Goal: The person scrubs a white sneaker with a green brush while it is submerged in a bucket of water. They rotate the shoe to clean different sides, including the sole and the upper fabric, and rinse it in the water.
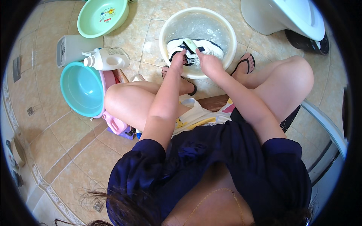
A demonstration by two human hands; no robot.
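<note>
A white basin [232,42] with water in it stands on the floor between my feet. In it lies a white sneaker [212,46] with dark trim and white laces; what seems to be a second one overlaps it. My left hand [178,60] is closed on the dark-edged opening of the shoe at the basin's near left. My right hand [209,63] grips a pale green scrubbing brush [191,45], which rests against the shoe. The brush's bristles are mostly hidden.
At left stand a green basin [99,28], a grey bin [76,46], a white detergent jug [109,58], a turquoise basin [82,89] and a pink bottle [115,123]. A white toilet [263,17] is at upper right. My knees flank my arms.
</note>
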